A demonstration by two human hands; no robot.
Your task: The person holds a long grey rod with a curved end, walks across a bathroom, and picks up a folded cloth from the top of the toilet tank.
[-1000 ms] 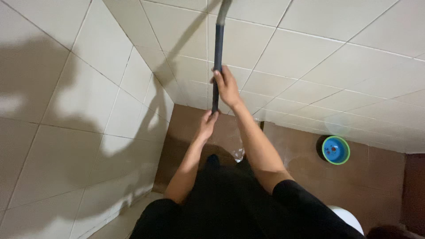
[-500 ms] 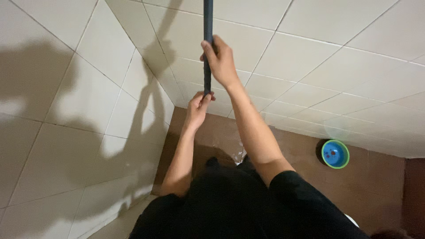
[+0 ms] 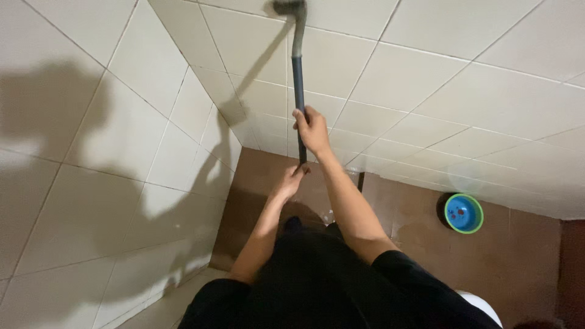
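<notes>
Long-handled brush (image 3: 297, 67) up against the tiled wall (image 3: 426, 91), both hands stacked on the shaft

Largest first: cream tiled wall ahead and left, brown floor (image 3: 414, 213) below. Brush's long axis runs near-vertical in view, from the hands up and away to the head (image 3: 287, 7) at the top edge, which looks pressed on the tile. Right hand (image 3: 313, 130) is higher and nearer the head, fingers wrapped fully round the dark shaft. Left hand (image 3: 290, 181) sits just under it, closed round the shaft's bottom end. Head lies well apart from both hands. Blue bowl with green rim (image 3: 463, 213) on the floor off right, by the wall base
</notes>
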